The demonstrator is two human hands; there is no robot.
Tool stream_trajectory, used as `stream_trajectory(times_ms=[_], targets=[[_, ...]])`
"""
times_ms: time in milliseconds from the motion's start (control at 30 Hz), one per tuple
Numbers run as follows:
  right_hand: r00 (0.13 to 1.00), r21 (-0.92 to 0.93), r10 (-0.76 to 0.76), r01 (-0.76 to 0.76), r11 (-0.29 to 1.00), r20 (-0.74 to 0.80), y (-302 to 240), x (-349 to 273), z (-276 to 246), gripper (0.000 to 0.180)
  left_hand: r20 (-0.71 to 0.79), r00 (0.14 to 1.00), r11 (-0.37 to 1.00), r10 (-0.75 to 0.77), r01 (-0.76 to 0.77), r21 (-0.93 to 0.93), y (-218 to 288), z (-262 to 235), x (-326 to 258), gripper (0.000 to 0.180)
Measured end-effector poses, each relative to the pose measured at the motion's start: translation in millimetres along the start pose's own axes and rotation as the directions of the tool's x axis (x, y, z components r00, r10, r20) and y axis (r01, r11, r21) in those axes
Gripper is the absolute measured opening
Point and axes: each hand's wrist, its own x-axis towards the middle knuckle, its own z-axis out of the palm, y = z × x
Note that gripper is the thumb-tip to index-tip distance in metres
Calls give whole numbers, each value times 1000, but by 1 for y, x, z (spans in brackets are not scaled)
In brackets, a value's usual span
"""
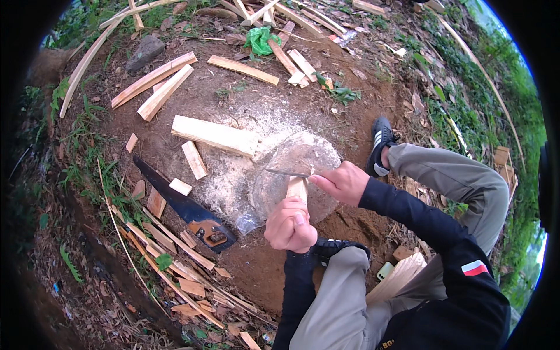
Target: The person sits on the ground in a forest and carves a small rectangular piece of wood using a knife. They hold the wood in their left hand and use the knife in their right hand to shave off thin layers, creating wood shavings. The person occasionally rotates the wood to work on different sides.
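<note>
Left hand (290,224) fingers clamped on wood piece (298,188), held upright over stump (303,157) | right hand (344,182) fingers closed on knife (287,172), blade at top end | carving judged barely begun; handsaw (184,205) idle beside.

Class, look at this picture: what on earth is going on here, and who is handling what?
A person sits on bare earth outdoors, working a small piece of wood. The left hand grips the wood upright from below, while the right hand holds a knife with its blade laid across the top of the piece. Sawdust is spread over the ground in front. A handsaw lies to the left, unused, among cut planks and scattered offcuts.
</note>
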Motion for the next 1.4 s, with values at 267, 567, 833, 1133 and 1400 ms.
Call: stream_trajectory(times_ms=[267, 567, 833, 1133, 1400], targets=[[997, 107, 29, -36, 994, 72, -3, -2, -3, 40, 6, 1000, 1000, 21, -21, 5, -1, 0, 1, 27], [993, 118, -114, 112, 987, 14, -13, -8, 2, 39, -48, 999, 1000, -17, 17, 13, 0, 1, -5, 28], [993, 106, -103, 97, 990, 54, -6, -1, -1, 38, -102, 995, 999, 2, 4, 53, -4, 5, -11, 30], [991, 62, -76, 69, 996, 112, 4, 11, -3, 39, -162, 984, 987, -70, 92, 133, 3, 9, -7, 32], [987, 76, -132, 125, 989, 93, -9, 4, -6, 40, -138, 990, 992, -18, 35, 121, 0, 10, -8, 32]])
